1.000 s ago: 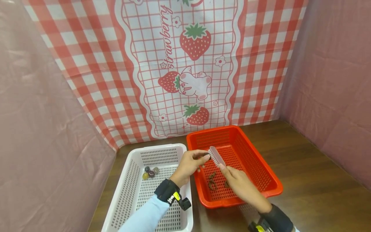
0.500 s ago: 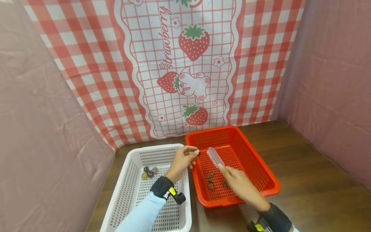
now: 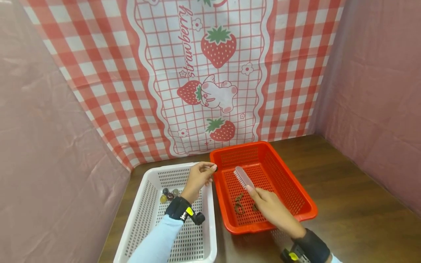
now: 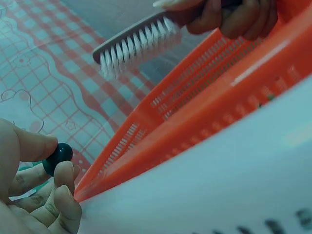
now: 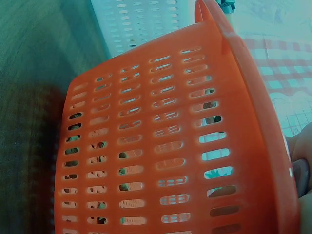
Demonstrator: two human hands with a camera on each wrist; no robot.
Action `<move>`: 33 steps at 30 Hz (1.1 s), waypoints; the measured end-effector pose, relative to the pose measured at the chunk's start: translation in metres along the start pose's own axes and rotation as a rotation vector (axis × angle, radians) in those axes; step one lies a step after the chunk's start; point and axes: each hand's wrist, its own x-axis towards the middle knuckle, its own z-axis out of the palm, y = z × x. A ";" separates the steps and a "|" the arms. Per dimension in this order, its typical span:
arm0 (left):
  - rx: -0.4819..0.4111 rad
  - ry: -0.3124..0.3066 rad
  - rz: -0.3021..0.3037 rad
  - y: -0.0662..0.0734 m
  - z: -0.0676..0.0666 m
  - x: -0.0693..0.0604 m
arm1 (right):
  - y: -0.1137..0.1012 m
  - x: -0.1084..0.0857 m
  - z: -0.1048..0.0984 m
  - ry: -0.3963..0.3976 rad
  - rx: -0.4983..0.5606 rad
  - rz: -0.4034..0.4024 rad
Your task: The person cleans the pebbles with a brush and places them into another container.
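Observation:
My left hand (image 3: 196,179) pinches a small dark, shiny ball (image 4: 57,158) between thumb and fingertips, above the white basket's right rim. The other fingers curl loosely below it in the left wrist view. Over the red basket (image 3: 297,182), my right hand (image 3: 271,209) grips a pinkish brush (image 3: 244,176) by its handle. White bristles (image 4: 139,46) face left, toward the left hand, and stand apart from the ball. In the right wrist view the basket's side fills most of the picture, and only a bit of the hand (image 5: 304,146) shows at the right edge.
Several small balls (image 3: 170,196), yellow, dark and greyish, lie in the white basket (image 3: 212,233). Brown curled pieces (image 3: 239,208) of unclear kind lie on the red basket's floor. A checked strawberry cloth (image 3: 217,98) hangs behind. Both baskets stand side by side on a wooden table (image 3: 348,190).
My left hand has moved left with the dark ball, from the brush's bristles to over the white basket's rim. The right hand and brush have hardly moved.

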 end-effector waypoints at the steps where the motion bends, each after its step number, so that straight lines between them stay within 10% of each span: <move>1: 0.011 0.003 -0.003 0.001 -0.001 0.001 | 0.000 0.000 -0.001 0.000 -0.001 -0.001; 33: 0.090 0.183 -0.090 -0.012 -0.023 0.013 | 0.001 0.001 0.001 0.006 -0.016 0.011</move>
